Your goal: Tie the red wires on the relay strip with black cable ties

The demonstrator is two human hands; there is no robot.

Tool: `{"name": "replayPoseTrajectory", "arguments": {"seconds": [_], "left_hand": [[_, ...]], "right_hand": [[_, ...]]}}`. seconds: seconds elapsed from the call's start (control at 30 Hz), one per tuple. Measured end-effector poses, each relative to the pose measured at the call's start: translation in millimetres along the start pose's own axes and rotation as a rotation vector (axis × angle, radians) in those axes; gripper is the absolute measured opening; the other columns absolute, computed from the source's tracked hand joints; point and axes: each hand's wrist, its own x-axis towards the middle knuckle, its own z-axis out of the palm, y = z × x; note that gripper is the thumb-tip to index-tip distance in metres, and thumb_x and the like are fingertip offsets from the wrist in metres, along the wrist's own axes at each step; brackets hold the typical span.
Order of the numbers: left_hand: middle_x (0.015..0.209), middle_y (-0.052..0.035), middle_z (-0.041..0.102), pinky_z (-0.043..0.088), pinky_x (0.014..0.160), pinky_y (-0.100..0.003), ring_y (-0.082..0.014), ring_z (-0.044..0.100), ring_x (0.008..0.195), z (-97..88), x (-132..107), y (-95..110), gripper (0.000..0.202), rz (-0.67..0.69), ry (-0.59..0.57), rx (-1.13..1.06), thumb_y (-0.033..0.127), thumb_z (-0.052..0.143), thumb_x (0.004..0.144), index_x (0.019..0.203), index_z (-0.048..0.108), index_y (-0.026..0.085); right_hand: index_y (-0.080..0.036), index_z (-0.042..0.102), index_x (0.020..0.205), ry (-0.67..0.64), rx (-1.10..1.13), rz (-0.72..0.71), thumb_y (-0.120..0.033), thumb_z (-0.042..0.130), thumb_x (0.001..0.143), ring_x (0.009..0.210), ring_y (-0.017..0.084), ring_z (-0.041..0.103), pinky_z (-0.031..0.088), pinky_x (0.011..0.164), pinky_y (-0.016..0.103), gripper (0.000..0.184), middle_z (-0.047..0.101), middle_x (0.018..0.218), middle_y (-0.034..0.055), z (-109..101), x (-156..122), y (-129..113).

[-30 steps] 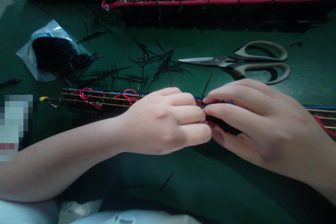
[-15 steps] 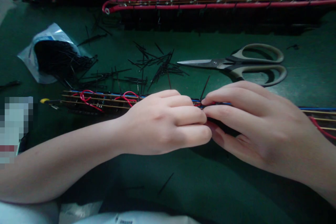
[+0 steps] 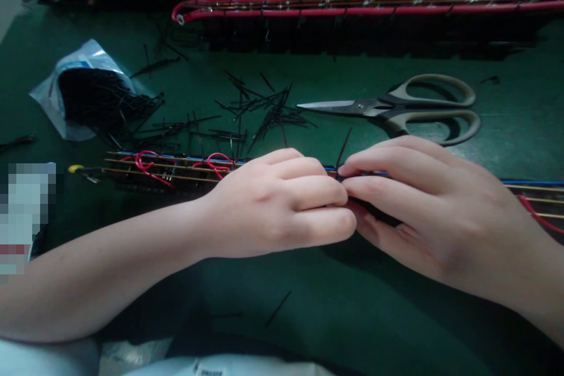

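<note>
My left hand is curled over a long dark strip with brass rods and red and blue wires. Its fingertips are hidden, so what they grip does not show. From the right, my right hand meets it, thumb and fingers drawn together at the strip. A black cable tie stands up tilted at the right index fingertip, its lower end among the wires. Farther left, another cable tie rises from the strip. Red wire loops stick out near the strip's left end.
Grey-handled scissors lie behind my hands. Loose cable ties are scattered to their left, beside an open plastic bag full of more. Larger wired assemblies with thick red cable run along the back. A stray tie lies in front.
Almost nothing differs. My left hand has shifted very slightly at the strip; my right hand and the upright cable tie stay in place.
</note>
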Motion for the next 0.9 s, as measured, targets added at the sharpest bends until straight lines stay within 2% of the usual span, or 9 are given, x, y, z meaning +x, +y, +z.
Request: {"name": "replayPoseTrajectory", "arguments": {"seconds": [0.2, 0.4, 0.7, 0.9], "left_hand": [[0.097, -0.0045, 0.076, 0.053, 0.079, -0.032, -0.0182, 0.065, 0.091, -0.5, -0.4, -0.8, 0.016, -0.011, 0.017, -0.031, 0.016, 0.056, 0.102, 0.098, 0.071, 0.019], [0.086, -0.0027, 0.072, 0.054, 0.078, -0.028, -0.0152, 0.064, 0.08, -2.1, -0.3, -1.9, 0.02, -0.038, 0.031, -0.111, 0.017, 0.053, 0.104, 0.099, 0.071, 0.018], [0.081, -0.0013, 0.074, 0.056, 0.074, -0.027, -0.0138, 0.067, 0.076, -0.9, -3.0, -2.7, 0.017, -0.038, 0.103, -0.197, 0.017, 0.054, 0.103, 0.099, 0.071, 0.018], [0.091, -0.0014, 0.079, 0.059, 0.081, -0.026, -0.0146, 0.074, 0.086, -3.5, -3.0, -0.4, 0.018, -0.084, 0.08, -0.317, 0.015, 0.057, 0.101, 0.093, 0.073, 0.019]], "right_hand": [[-0.022, 0.062, 0.098, -0.006, 0.016, 0.014, -0.019, 0.059, 0.096, 0.095, 0.023, 0.065, 0.056, 0.077, 0.038, 0.005, 0.069, 0.107, 0.0074, 0.9, -3.1, 0.3], [-0.021, 0.064, 0.099, -0.017, 0.043, 0.03, -0.018, 0.06, 0.096, 0.097, 0.024, 0.064, 0.056, 0.078, 0.038, 0.006, 0.069, 0.107, 0.0082, -0.9, -2.4, -0.7], [-0.02, 0.067, 0.094, -0.022, 0.052, 0.032, -0.019, 0.057, 0.097, 0.093, 0.024, 0.065, 0.056, 0.074, 0.039, 0.01, 0.071, 0.105, 0.0093, -1.6, -0.1, -0.3], [-0.02, 0.066, 0.096, -0.01, 0.057, 0.033, -0.019, 0.058, 0.097, 0.093, 0.024, 0.066, 0.057, 0.074, 0.038, 0.008, 0.071, 0.103, 0.0089, -3.2, 2.1, -0.2]]}}
